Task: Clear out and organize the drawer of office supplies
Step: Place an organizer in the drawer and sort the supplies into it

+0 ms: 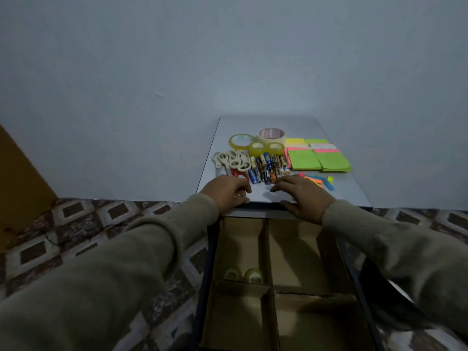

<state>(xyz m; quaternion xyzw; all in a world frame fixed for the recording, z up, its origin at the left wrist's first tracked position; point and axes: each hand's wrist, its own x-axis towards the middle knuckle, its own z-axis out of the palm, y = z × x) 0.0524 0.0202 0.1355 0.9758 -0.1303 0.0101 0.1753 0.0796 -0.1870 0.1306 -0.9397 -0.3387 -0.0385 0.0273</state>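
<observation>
The open drawer (347,269) below the table edge is split by cardboard dividers, and two small clear tape rolls (244,274) lie in its far left compartment. On the grey table top (342,188) sit tape rolls (255,143), cream-handled scissors (231,159), red-handled scissors (238,173), a pile of batteries (268,167), sticky note pads (316,158) and coloured flags (316,179). My left hand (226,192) rests on the table's front edge, fingers loosely curled, holding nothing. My right hand (301,195) lies flat close to the batteries, thumb at the edge.
A patterned floor (76,236) surrounds the table. A brown board (20,186) leans at the left. The wall (228,59) stands right behind the table. A dark object (379,300) lies to the right of the drawer.
</observation>
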